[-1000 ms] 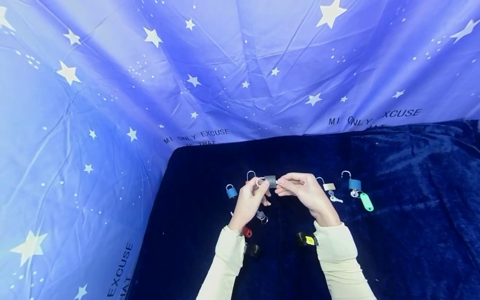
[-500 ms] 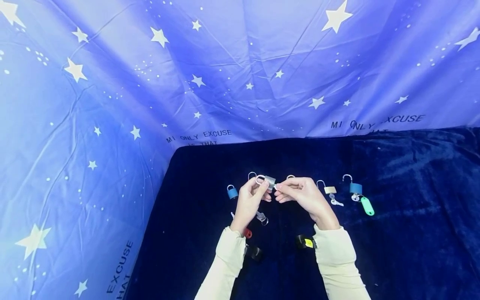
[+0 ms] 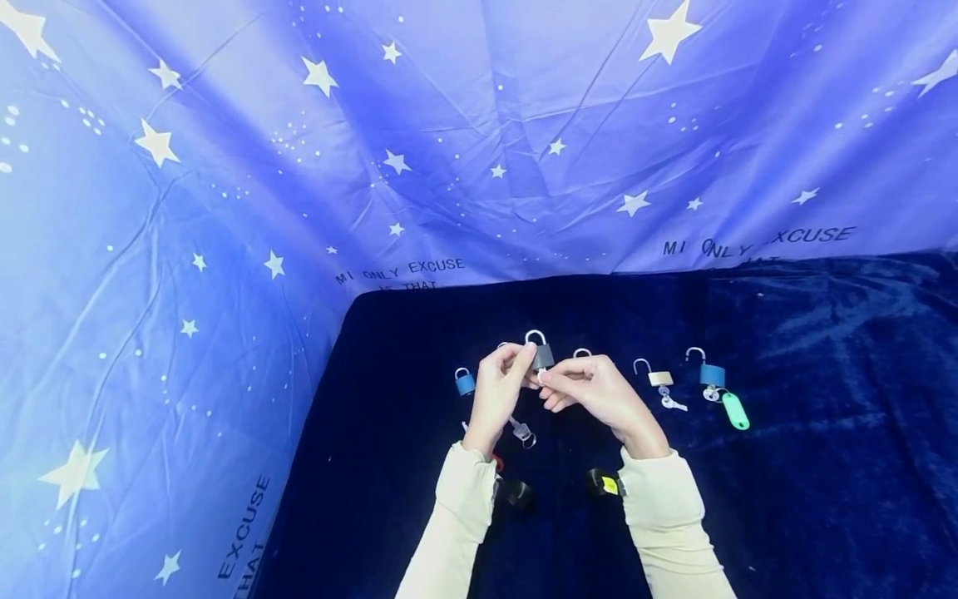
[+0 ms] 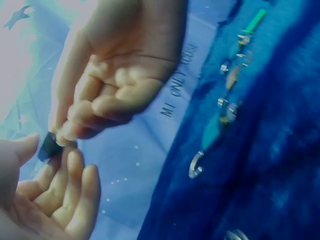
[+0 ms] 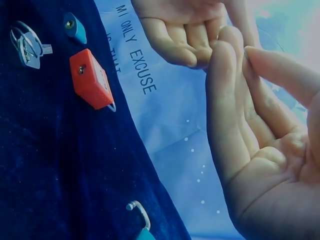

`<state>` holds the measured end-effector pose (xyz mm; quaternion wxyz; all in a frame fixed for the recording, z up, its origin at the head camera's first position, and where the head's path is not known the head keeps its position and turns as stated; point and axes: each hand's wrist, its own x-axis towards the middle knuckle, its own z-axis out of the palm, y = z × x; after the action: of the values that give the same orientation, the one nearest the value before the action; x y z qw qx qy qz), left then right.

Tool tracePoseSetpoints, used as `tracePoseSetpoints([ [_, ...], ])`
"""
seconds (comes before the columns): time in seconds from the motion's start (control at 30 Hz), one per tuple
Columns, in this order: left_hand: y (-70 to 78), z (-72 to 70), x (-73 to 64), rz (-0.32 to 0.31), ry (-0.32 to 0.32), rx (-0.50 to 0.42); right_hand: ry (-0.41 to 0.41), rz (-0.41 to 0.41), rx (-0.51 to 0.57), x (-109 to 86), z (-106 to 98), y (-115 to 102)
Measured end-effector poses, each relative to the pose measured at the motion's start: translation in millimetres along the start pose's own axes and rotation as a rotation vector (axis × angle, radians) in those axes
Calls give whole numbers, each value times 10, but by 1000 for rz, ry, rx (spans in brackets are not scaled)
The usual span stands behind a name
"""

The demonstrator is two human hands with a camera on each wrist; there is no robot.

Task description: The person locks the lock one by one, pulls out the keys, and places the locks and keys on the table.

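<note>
A dark grey padlock (image 3: 544, 357) is held up above the dark blue cloth, its silver shackle (image 3: 535, 334) pointing upward. My left hand (image 3: 496, 393) pinches the body from the left between thumb and fingers. From below, my right hand (image 3: 603, 397) pinches a small silver key (image 3: 542, 376) at the bottom of the lock. The left wrist view shows the padlock body (image 4: 49, 147) as a dark block between the fingertips of both hands. In the right wrist view, fingers hide the lock and the key.
On the velvet cloth (image 3: 419, 516) lie a blue padlock (image 3: 465, 383), a red padlock (image 5: 90, 80) and keys on a ring (image 3: 524, 434). Toward the right are a brass-coloured padlock (image 3: 659, 379) and another blue padlock (image 3: 712, 375) with a green tag (image 3: 736, 411). A starry curtain (image 3: 449, 125) hangs behind.
The padlock has turned from lying sideways, shackle to the left, to standing upright with its shackle up. My right hand has shifted slightly left and down with the key, now beneath the lock.
</note>
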<state>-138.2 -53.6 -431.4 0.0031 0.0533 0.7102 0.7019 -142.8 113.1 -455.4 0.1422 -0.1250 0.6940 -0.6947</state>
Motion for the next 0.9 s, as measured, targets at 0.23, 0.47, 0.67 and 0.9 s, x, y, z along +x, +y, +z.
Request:
tracePoseSetpoints([
  [0.23, -110, -27, 10, -21, 32, -21, -3, -17, -37, 19, 47, 11],
  [0.47, -279, -52, 114, 25, 66, -103, 41, -62, -102, 46, 57, -1],
  [0.67, -285, -37, 127, 42, 62, -111, 62, -70, -116, 34, 54, -4],
  [0.9, -295, -26, 135, 38, 91, -136, 74, -70, -115, 34, 66, -22],
])
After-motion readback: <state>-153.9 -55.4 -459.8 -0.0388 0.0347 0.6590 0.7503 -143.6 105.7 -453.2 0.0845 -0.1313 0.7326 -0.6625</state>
